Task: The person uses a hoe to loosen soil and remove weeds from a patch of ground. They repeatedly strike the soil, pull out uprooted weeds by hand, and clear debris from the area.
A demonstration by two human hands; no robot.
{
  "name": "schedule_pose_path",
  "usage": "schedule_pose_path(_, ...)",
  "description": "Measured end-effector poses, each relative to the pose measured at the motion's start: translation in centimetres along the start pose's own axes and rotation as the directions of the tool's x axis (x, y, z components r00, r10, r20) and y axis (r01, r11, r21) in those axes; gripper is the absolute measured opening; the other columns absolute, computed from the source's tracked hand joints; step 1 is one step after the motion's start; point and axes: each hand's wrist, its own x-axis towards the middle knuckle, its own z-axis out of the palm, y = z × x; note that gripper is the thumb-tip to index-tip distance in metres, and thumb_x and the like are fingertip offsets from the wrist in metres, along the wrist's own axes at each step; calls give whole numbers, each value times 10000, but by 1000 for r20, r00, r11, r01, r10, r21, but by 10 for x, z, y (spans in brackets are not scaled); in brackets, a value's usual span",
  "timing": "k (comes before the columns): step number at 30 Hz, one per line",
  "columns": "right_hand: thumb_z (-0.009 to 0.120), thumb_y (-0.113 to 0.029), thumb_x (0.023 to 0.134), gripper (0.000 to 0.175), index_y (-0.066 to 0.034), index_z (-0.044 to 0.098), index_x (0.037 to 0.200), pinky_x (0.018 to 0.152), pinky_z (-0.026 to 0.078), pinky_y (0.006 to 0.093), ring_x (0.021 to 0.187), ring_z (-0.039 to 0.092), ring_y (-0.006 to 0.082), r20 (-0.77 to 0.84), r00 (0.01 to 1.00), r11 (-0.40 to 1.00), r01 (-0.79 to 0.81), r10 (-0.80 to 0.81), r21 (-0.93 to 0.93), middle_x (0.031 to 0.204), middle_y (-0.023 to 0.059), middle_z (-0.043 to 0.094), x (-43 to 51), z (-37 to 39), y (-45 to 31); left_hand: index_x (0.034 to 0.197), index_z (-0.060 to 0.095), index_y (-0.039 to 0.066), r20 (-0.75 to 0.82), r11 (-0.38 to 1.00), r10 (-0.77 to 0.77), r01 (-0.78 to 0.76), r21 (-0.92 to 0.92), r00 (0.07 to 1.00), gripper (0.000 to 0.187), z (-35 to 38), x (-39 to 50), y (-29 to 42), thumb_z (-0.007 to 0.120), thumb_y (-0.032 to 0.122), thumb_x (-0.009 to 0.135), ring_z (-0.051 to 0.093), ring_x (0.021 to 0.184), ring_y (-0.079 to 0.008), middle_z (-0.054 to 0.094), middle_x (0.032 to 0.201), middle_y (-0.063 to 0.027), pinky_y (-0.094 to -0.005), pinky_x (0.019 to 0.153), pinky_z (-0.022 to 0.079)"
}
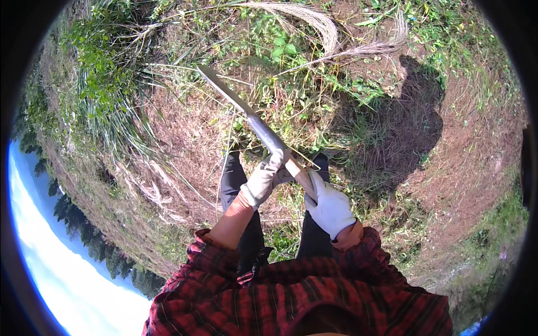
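A long-bladed cutting tool with a metal socket and a short wooden handle (299, 171) slants across the middle of the view. Its narrow metal blade (222, 90) points to the upper left, above the weeds. My left hand (262, 178), in a pale work glove, grips the tool where the metal socket (265, 132) meets the wood; some of its fingers are hidden behind. Around the lower end of the handle closes my right hand (331, 206), in a white glove. A thin dry stalk (306, 158) lies close by the handle, between the two hands.
Low green weeds (281, 50) and dry cut grass cover the ground ahead. Feathery grass plumes (311, 19) lie at the top. Long grass blades (111, 122) and a leafy shrub (101, 71) are at left. My legs (315, 235) stand apart below; my shadow (395, 130) falls right.
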Motion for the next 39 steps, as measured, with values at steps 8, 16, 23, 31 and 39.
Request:
schedule_pose_path(8, 640, -293, 745, 518, -117, 461, 1198, 633, 506, 393, 703, 626, 330, 280, 909, 923, -357, 308, 143, 813, 163, 635, -141, 31, 84, 916, 494, 69, -151, 947, 303, -315, -61, 941, 222, 2, 69, 130, 563, 273, 862, 516, 598, -164, 481, 656, -19, -329, 620, 488)
schedule_pose_path(16, 621, -257, 771, 465, -7, 446, 1121, 533, 485, 351, 620, 618, 304, 230, 972, 642, -199, 35, 741, 714, 176, 607, 43, 5, -46, 902, 514, -13, -405, 791, 542, -283, 543, 736, 229, 8, 147, 252, 581, 191, 821, 567, 537, -164, 570, 684, -77, -301, 511, 526)
schedule_pose_path(23, 625, -251, 785, 461, -4, 417, 1114, 507, 456, 337, 530, 583, 286, 208, 975, 646, -205, 73, 735, 649, 176, 575, -7, 33, 25, 864, 453, 23, -422, 814, 464, -187, 550, 779, 192, 22, 141, 127, 566, 173, 825, 537, 485, -179, 513, 627, -75, -305, 426, 479)
schedule_pose_path(31, 639, -125, 746, 285, -60, 536, 1004, 631, 461, 335, 700, 579, 197, 488, 681, 508, -732, 546, 454, 707, 60, 574, -267, 13, 129, 1135, 279, -55, -439, 773, 237, 106, 626, 867, 539, 111, 22, -157, 607, 219, 807, 545, 506, -183, 540, 760, -146, -306, 447, 462)
schedule_pose_path(39, 669, -309, 692, 506, -75, 509, 1111, 637, 477, 384, 724, 618, 312, 429, 575, 567, -808, 697, 163, 776, 152, 621, -270, -2, 102, 1039, 457, 33, -221, 972, -203, 170, -161, 954, 332, 106, 29, -127, 638, 89, 766, 562, 601, -186, 529, 779, -63, -334, 585, 523)
